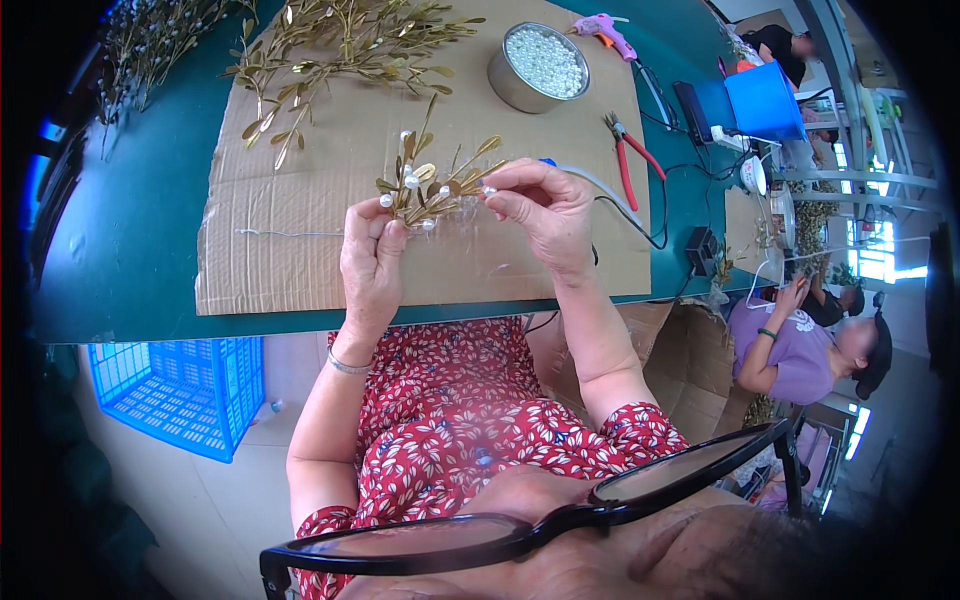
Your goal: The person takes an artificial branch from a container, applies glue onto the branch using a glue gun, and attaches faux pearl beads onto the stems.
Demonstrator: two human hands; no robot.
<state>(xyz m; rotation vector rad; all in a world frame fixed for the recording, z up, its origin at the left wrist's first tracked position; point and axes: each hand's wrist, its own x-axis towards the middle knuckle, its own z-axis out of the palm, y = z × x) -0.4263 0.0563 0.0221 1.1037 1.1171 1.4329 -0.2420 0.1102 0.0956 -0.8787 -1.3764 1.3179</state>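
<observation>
My left hand (372,262) is closed on a sprig of gold leaves (426,172) and holds it up over the cardboard. Several white pearl beads (411,181) sit among its leaves. At the sprig's right side, my right hand (545,208) pinches a small white pearl bead (489,192) between thumb and fingertips. Whether this bead touches the sprig is hard to tell.
A flat cardboard sheet (285,272) covers the green table (130,255). On it lie gold leaf branches (345,50), a metal bowl (518,92) of white pearls and red-handled cutting pliers (628,165). A purple glue gun (608,37) lies beyond; a blue crate (185,400) stands below.
</observation>
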